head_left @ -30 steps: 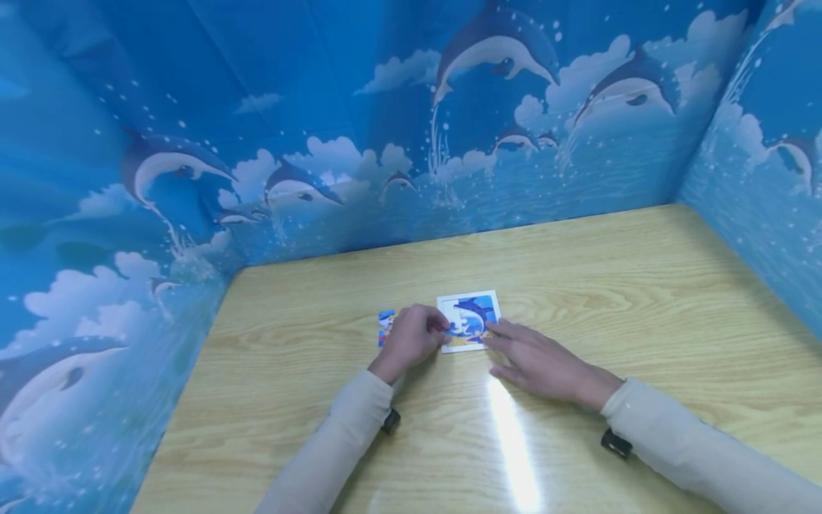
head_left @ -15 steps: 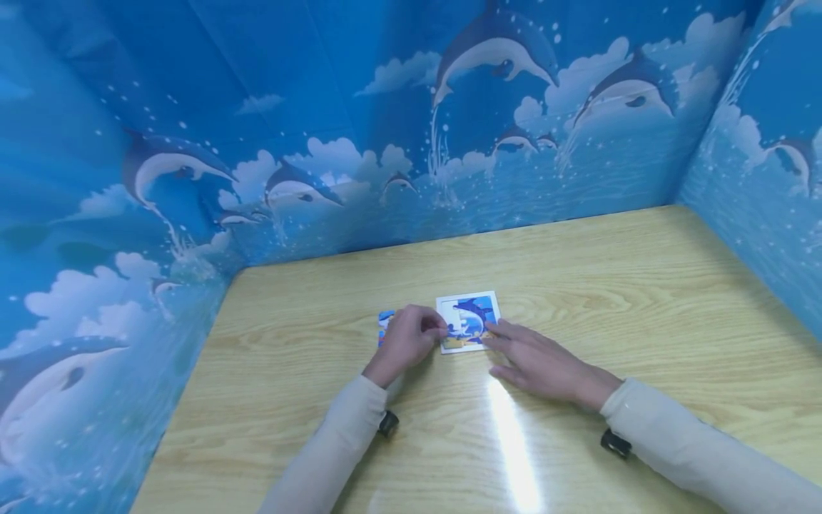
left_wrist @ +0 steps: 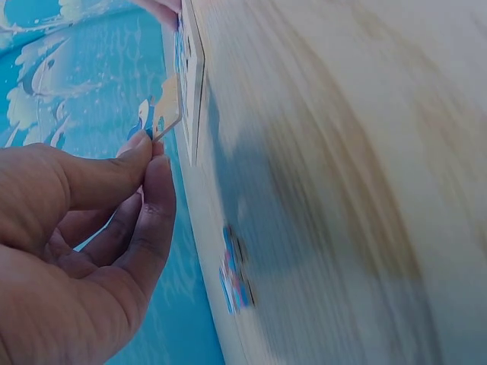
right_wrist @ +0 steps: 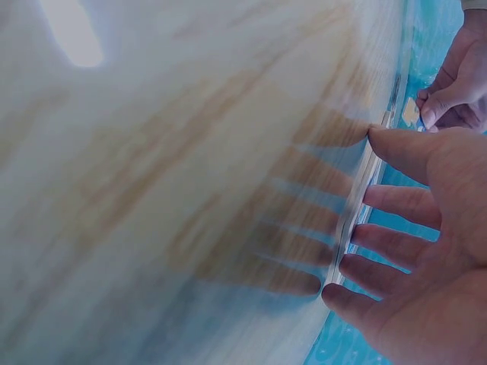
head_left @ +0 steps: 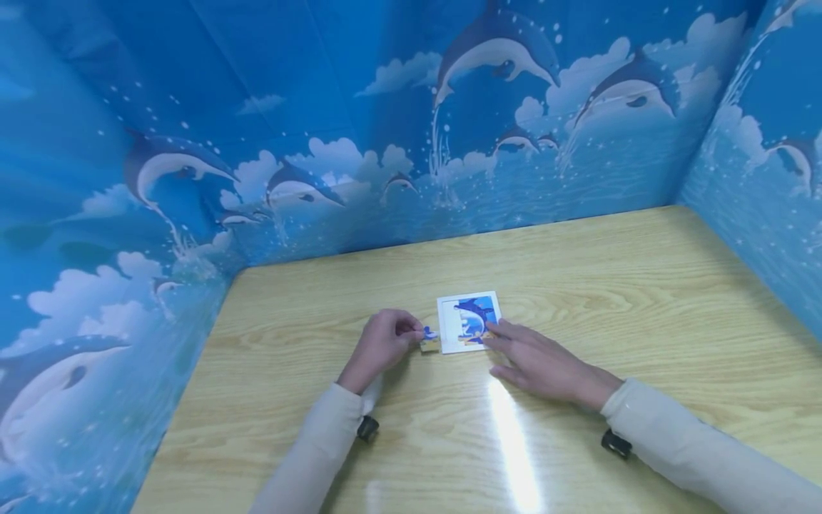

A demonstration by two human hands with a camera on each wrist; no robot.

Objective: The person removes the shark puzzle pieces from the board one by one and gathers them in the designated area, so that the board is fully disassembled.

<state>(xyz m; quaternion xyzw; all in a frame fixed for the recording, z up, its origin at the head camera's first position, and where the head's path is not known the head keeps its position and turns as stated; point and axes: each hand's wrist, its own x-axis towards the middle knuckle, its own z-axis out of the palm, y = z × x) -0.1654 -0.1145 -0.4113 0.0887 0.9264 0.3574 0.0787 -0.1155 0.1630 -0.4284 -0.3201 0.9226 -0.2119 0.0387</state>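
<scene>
My left hand pinches a jigsaw piece between thumb and fingertips, just left of the puzzle tray. The piece is blue above and sandy yellow below; in the left wrist view it is raised off the table. The white-rimmed tray lies flat, with joined dolphin pieces on its right side and a bare strip on its left. My right hand lies at the tray's right edge with fingers spread and fairly straight, fingertips over its lower right corner.
Loose puzzle pieces lie on the table beneath my left hand, which hides them in the head view. A dolphin-print curtain surrounds the table's back and sides. Light glares on the wood in front.
My left hand has moved left from the tray with the yellow-and-blue piece, leaving the tray's lower left bare. My right hand and the tray have stayed nearly still.
</scene>
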